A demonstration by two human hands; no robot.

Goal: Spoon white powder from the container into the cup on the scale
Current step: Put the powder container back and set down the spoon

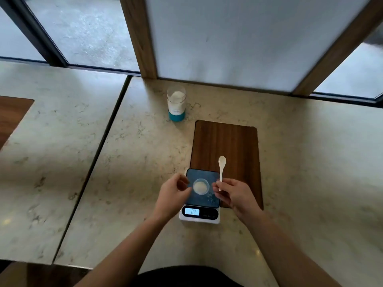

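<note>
A small clear cup [200, 186] with white powder in it stands on the blue plate of a digital scale [211, 200]. My right hand [232, 193] pinches the handle of a white spoon [221, 165], whose bowl points away from me and looks empty. My left hand [173, 192] hovers just left of the cup with its fingers curled and nothing in them. The container [176, 103], a clear jar with a teal base and white powder inside, stands open farther back on the left.
The scale rests partly on a dark wooden board [226, 146] on a marble table [128, 162]. A seam [99, 150] splits this table from another at the left. A frosted panel with wooden posts [138, 34] stands behind.
</note>
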